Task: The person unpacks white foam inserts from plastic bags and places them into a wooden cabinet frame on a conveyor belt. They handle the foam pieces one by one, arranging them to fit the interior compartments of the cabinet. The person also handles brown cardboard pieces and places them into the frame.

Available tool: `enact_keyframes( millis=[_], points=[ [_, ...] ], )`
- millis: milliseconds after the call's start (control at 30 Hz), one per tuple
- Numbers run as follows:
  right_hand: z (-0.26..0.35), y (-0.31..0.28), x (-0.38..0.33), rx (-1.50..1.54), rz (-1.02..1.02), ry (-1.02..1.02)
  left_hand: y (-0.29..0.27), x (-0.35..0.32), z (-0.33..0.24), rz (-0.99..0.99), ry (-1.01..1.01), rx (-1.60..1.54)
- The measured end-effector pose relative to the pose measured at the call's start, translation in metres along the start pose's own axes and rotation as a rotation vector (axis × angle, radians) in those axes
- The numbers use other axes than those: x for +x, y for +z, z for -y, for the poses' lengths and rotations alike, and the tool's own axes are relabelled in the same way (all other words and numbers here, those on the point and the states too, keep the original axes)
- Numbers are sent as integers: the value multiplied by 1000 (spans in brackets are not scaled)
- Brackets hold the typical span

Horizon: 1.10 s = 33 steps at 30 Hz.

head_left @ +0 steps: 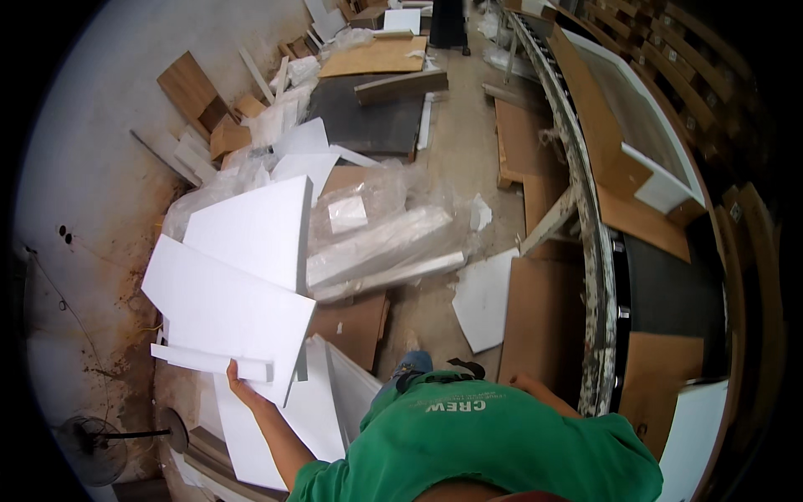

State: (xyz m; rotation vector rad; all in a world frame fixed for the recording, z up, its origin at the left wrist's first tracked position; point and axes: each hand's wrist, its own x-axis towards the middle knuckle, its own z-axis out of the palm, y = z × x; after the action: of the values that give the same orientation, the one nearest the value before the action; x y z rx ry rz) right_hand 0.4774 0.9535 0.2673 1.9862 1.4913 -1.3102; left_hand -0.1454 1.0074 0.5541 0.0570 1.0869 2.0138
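Pinching one end of a narrow white strip (188, 358), my left hand (241, 386) is closed on it, thumb over the near face and the other fingers hidden behind; the strip runs off to the left, slightly tilted, in front of a large white sheet (230, 305); my right hand (524, 384) is beside my waist, partly hidden by my green shirt (493, 443), and I cannot tell how far its fingers are open or whether they hold anything; below the strip, more white panels (272, 431) lean at my left side, with a fan (92, 452) farther left; ahead of my right hand a brown panel (542, 322) lies on the floor, and a torn-edged white piece (485, 303) is just beside it; to my right runs a conveyor (595, 314) with a worn frame, bearing brown cardboard (661, 368) and a black panel (677, 289); beyond the large sheet stands a thick white slab (255, 226), near a heap of clear plastic wrap (389, 197); farther off, a wooden board (403, 86) lies across a dark panel (364, 125), and a tan board (368, 58) lies past that.
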Motion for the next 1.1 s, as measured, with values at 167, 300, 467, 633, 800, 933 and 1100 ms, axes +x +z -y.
enact_keyframes(
  millis=[167, 300, 467, 633, 800, 933, 1100],
  points=[
    [61, -113, 22, -3, -137, 92, 35, 83, 29, -64, -41, 27],
    [131, -185, 50, 174, -302, 69, 80, 119, 53, -93, -98, 45],
    [217, -220, 85, 124, -143, -176, 91, 148, 72, -126, -128, 27],
    [231, -247, 160, -297, -23, -232, 111, 130, 83, -266, -33, 80],
    [240, -315, 235, -503, -6, -327, 139, 100, 84, -359, 13, 25],
    [270, -362, 290, -389, -113, -358, 162, 93, 96, -371, 89, -23],
    [306, -404, 325, -275, -115, -408, 212, 97, 117, -345, 141, -56]
  ],
)
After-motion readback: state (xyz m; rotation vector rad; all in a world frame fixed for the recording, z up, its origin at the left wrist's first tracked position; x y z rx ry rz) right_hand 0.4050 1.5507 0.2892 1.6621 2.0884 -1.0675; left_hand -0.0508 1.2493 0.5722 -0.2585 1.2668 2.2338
